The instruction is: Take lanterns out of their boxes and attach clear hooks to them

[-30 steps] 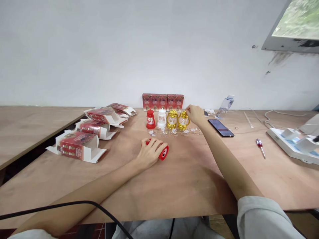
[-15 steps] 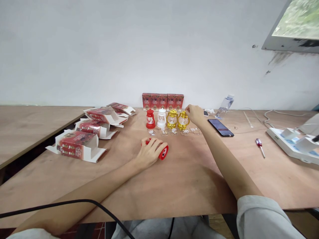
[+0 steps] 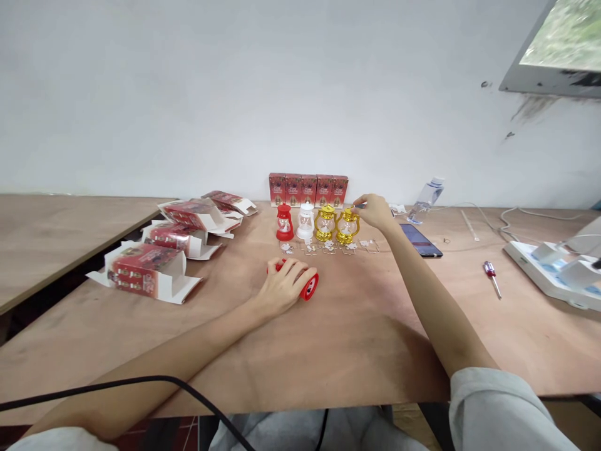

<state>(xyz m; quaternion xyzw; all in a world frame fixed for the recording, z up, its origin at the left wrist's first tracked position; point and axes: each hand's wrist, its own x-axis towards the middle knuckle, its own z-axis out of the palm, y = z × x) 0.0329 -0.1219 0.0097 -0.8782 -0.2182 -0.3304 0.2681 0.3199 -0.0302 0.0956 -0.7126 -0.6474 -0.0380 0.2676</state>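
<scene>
Left hand: grip wrapped over a red plastic toy lantern lying on its side on the plywood table.
Right hand: fingers pinched, just beside the right-hand gold toy lantern; whether they touch it I cannot tell.
Beyond the right grip: five red printed cartons; writing unreadable.

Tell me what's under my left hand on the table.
A red lantern lies on its side under the left hand. Its round end shows at the hand's right and a bit of red at the left; the fingers cover its middle, so the body's details are hidden.
</scene>
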